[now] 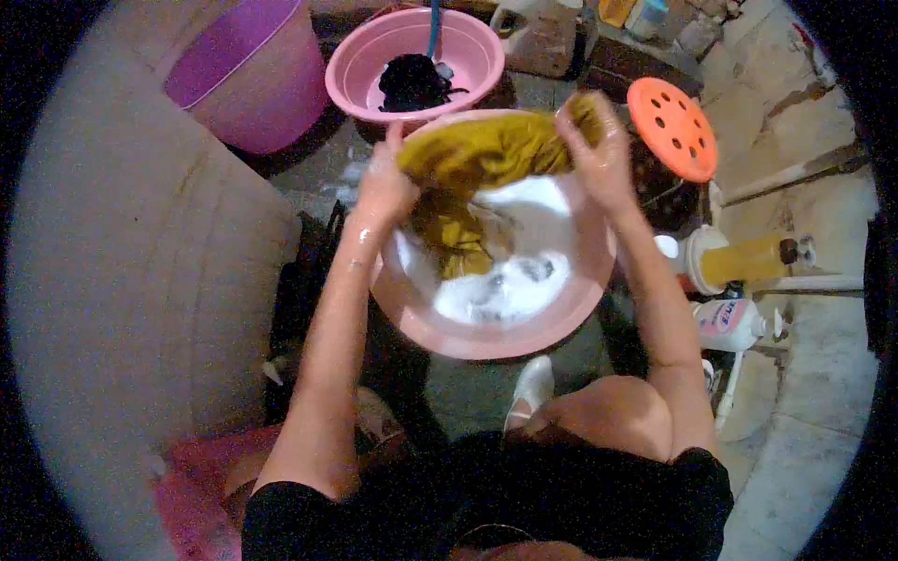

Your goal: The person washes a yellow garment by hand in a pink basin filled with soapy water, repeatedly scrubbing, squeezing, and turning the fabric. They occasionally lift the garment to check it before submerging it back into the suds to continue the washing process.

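A wet mustard-yellow garment point(486, 150) is stretched between my two hands over a large pink basin point(468, 344). My left hand point(385, 187) is closed on its left end near the basin's far left rim. At the other end, my right hand point(599, 154) grips a bunched part of the cloth, raised above the far right rim. The garment's lower part hangs down into the basin, where white suds point(514, 280) float on the water. Wet streaks and bits of foam show on my left wrist.
Beyond the basin stands a smaller pink tub point(486, 56) holding dark cloth point(414, 82). A purple bucket point(281, 93) is at the far left. On the right are an orange perforated stool top point(672, 129), a bottle of yellow liquid point(744, 262) and a white pump bottle point(730, 323).
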### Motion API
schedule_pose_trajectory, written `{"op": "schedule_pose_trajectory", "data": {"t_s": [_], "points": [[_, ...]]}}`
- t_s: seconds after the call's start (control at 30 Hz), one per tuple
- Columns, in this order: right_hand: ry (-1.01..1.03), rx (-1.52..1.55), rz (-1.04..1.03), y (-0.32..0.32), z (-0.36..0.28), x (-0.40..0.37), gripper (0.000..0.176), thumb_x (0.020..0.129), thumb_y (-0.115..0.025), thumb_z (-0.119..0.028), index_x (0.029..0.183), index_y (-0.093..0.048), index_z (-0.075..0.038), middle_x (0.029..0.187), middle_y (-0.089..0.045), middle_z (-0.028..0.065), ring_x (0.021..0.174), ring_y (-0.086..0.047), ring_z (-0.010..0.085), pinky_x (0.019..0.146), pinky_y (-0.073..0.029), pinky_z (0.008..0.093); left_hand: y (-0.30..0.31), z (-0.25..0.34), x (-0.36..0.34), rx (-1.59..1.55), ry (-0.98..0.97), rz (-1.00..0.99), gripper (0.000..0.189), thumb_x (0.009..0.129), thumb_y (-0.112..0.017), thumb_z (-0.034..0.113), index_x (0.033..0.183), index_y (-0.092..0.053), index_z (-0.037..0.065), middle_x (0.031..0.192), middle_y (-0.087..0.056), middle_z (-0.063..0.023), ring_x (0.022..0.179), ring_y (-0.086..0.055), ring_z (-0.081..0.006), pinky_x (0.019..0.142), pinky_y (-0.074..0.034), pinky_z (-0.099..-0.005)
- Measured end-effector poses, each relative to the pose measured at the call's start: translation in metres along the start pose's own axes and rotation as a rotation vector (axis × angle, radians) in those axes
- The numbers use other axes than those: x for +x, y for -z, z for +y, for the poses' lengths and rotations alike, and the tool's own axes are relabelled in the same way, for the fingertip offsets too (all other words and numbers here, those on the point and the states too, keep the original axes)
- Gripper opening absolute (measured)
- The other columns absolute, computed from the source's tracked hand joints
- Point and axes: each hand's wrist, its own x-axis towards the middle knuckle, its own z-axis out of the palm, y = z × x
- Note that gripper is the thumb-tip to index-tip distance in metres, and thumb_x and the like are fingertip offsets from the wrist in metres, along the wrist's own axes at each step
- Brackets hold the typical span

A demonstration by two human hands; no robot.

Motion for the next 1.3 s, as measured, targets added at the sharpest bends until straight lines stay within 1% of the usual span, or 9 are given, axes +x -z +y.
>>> {"op": "schedule_pose_trajectory", "data": {"t_s": [0.03,0.17,0.37,0.43,0.6,0.9,1.03,1.2,1.3], "points": [[-0.029,-0.072,0.025,-0.014,0.035,-0.019,0.021,0.083,-0.065,-0.016,0.097,-0.057,-0.002,0.082,-0.059,0.008,0.077,-0.058,0.019,0.073,-0.048,0.0314,-0.006,-0.007,-0.006,0.556,0.044,-0.12,0.092,0.065,-0.08,0.02,0.141,-0.029,0.011,0.133,-0.041,-0.0221,0.114,-0.05,-0.035,0.093,-0.044,-0.0343],[-0.164,-0.516,-0.275,-0.053,0.131,-0.088,0.052,0.082,-0.063,-0.036,0.12,-0.047,-0.005,0.115,-0.046,0.0216,0.107,-0.044,0.0389,0.095,-0.035,0.049,-0.07,-0.014,-0.014,0.658,-0.339,-0.232,0.098,0.065,-0.074,0.051,0.143,-0.027,0.014,0.144,-0.024,-0.0222,0.137,-0.018,-0.0376,0.105,-0.015,-0.0627],[-0.232,-0.893,-0.426,-0.102,0.158,-0.123,0.054,0.087,-0.052,-0.044,0.123,-0.045,-0.003,0.117,-0.044,0.0248,0.109,-0.043,0.0393,0.095,-0.033,0.0526,-0.152,-0.069,0.01,0.898,-0.415,-0.244,0.077,0.073,-0.065,0.053,0.136,-0.041,0.015,0.133,-0.045,-0.0178,0.127,-0.035,-0.0377,0.101,-0.017,-0.0686],[-0.71,-0.613,-0.743,-0.101,0.144,-0.1,0.056,0.089,-0.051,-0.041,0.127,-0.042,-0.001,0.117,-0.05,0.0274,0.111,-0.045,0.0385,0.092,-0.037,0.0468,-0.174,-0.101,0.024,0.885,-0.416,-0.36,0.066,0.074,-0.064,0.047,0.128,-0.048,0.014,0.122,-0.052,-0.0183,0.118,-0.044,-0.0364,0.099,-0.025,-0.0645],[-0.563,-0.831,-0.909,-0.09,0.174,-0.08,0.047,0.089,-0.047,-0.037,0.118,-0.047,0.0,0.115,-0.051,0.0281,0.109,-0.046,0.0397,0.092,-0.037,0.0477,-0.2,-0.135,0.03,0.755,-0.354,-0.595,0.047,0.076,-0.062,0.04,0.112,-0.059,0.01,0.106,-0.061,-0.0181,0.103,-0.055,-0.0343,0.092,-0.037,-0.0556],[-0.588,-0.677,-0.593,-0.085,0.218,-0.069,0.037,0.091,-0.04,-0.028,0.102,-0.056,0.003,0.11,-0.053,0.0293,0.105,-0.049,0.0418,0.092,-0.037,0.0494,-0.164,-0.085,0.042,0.372,-0.324,-0.199,0.037,0.079,-0.058,0.038,0.094,-0.066,0.006,0.093,-0.065,-0.0166,0.089,-0.061,-0.0325,0.082,-0.046,-0.0447],[-0.22,-0.502,0.12,-0.074,0.202,-0.062,0.029,0.089,-0.046,-0.023,0.095,-0.054,0.004,0.097,-0.053,0.0266,0.093,-0.049,0.0442,0.084,-0.04,0.0515,-0.135,-0.065,0.017,-0.18,0.115,-0.13,0.034,0.083,-0.058,0.036,0.092,-0.063,0.004,0.088,-0.064,-0.0193,0.079,-0.061,-0.032,0.075,-0.049,-0.0426],[0.105,-0.38,-0.424,-0.089,0.01,-0.071,0.024,0.077,-0.058,-0.014,0.096,-0.054,0.001,0.097,-0.053,0.0212,0.096,-0.049,0.0371,0.082,-0.041,0.0457,-0.108,-0.011,-0.017,-0.66,0.091,-0.206,0.036,0.088,-0.052,0.035,0.111,-0.057,0.008,0.11,-0.058,-0.018,0.102,-0.055,-0.032,0.093,-0.039,-0.0439],[0.404,-0.445,-0.444,-0.097,0.009,-0.088,0.02,0.078,-0.057,-0.014,0.091,-0.057,0.001,0.097,-0.055,0.0209,0.093,-0.052,0.0361,0.08,-0.043,0.0441,-0.081,0.014,-0.047,0.088,-0.304,-0.171,0.04,0.091,-0.049,0.035,0.123,-0.053,0.011,0.123,-0.055,-0.0172,0.115,-0.052,-0.032,0.104,-0.033,-0.0446]]}}
